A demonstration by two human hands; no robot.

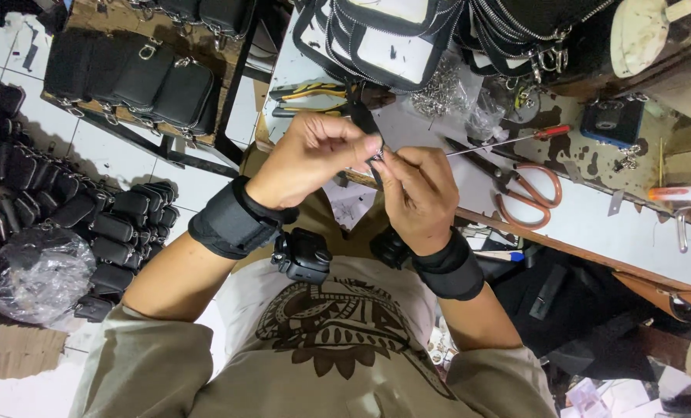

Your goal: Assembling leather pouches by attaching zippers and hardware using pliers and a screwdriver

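both hands pinch black strap w/ small metal clip.

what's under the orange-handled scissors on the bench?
The orange-handled scissors lie on the stained white bench top. A red-handled screwdriver lies by their dark blades; which is on top is unclear. Anything beneath the blades is hidden.

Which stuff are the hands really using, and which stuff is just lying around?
In use:
- left hand pinching a black strap
- right hand pinching a small metal piece with it

Lying about:
- orange-handled scissors
- red-handled screwdriver
- yellow-handled pliers
- black pouches on a rack
- pile of metal rings
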